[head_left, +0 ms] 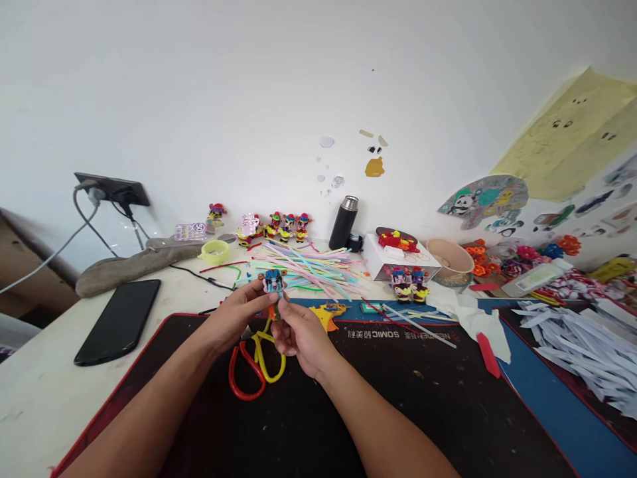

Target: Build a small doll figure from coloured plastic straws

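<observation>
A small doll figurine (273,281) with a blue headdress, a pale painted face and an orange and green lower part is held up over the mat. My left hand (237,311) pinches its head from the left side. The fingers of my right hand (304,335) close on the lower part, which they mostly hide. Below my hands lies a pair of scissors (247,392) with one red and one yellow handle. Just behind my right hand is a yellow glue gun (327,316), partly covered.
Pastel sticks (318,269) lie piled behind my hands, with similar dolls (288,227) along the wall. A black thermos (344,222) stands by a white box (399,255). Left lies a phone (119,320); at right, paper strips (582,345). A black mat (423,398) covers the front.
</observation>
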A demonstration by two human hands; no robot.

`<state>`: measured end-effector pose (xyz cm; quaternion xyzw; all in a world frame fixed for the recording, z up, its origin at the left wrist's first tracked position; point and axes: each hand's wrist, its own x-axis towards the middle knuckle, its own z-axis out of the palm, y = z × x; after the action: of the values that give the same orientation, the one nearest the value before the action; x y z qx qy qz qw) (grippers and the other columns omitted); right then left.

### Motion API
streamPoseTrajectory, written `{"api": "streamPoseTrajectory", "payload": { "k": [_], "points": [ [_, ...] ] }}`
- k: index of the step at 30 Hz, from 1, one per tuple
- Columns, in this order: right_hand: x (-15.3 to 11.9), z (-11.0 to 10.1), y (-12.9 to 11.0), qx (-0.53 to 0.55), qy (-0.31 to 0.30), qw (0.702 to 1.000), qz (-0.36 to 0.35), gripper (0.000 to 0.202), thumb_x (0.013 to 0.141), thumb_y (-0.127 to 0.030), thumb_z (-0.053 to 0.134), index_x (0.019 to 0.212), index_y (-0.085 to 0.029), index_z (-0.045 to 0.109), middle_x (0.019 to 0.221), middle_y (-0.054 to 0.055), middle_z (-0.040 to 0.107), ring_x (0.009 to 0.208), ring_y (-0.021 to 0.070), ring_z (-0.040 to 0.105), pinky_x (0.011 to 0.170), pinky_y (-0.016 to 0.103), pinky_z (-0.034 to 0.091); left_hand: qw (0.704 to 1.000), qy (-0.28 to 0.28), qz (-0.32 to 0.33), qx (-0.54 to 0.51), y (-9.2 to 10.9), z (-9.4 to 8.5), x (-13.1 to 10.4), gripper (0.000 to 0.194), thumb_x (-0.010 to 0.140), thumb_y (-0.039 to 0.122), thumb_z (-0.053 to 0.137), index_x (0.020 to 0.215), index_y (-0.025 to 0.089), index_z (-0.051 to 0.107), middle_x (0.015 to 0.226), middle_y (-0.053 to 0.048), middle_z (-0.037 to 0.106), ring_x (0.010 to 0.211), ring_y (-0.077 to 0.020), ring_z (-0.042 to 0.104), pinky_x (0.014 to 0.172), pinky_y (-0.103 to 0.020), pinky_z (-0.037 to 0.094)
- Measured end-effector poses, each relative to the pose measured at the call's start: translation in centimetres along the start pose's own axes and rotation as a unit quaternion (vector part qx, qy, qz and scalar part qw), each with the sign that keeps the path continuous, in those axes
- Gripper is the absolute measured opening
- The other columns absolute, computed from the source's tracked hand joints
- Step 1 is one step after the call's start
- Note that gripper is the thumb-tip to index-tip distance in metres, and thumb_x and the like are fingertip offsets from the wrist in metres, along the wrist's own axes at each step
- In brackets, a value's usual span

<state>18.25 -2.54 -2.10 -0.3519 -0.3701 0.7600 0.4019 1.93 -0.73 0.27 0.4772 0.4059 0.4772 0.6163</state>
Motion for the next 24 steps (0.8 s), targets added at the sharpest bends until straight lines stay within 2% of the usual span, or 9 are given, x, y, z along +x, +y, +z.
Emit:
{"api": "streamPoseTrajectory", "payload": {
  "k": [6, 24],
  "points": [
    [0.0, 0.1, 0.2, -0.012, 0.004, 1.0, -0.01, 0.063, 0.072, -0.076, 0.082, 0.089, -0.019, 0.061, 0.06, -0.004, 0.062, 0.04, 0.0077, 0.05, 0.038, 0.021, 0.015, 0.999, 0.045, 0.005, -0.004, -0.8, 0.5, 0.2, 0.031, 0.073, 0.043, 0.089, 0.089, 0.02, 0.075, 0.09, -0.007, 0.077, 0.08, -0.0231, 0.068, 0.07, -0.031, 0.051],
    [-0.1, 0.3, 0.2, -0.03, 0.0, 1.0, 0.006, 0.067, 0.068, -0.079, 0.082, 0.087, -0.02, 0.059, 0.06, -0.004, 0.063, 0.04, 0.0075, 0.051, 0.039, 0.021, 0.015, 0.998, 0.068, 0.007, 0.004, -1.3, 0.9, 0.1, 0.023, 0.074, 0.039, 0.086, 0.082, 0.022, 0.072, 0.079, -0.001, 0.07, 0.073, -0.0205, 0.062, 0.068, -0.03, 0.047]
  ]
}}
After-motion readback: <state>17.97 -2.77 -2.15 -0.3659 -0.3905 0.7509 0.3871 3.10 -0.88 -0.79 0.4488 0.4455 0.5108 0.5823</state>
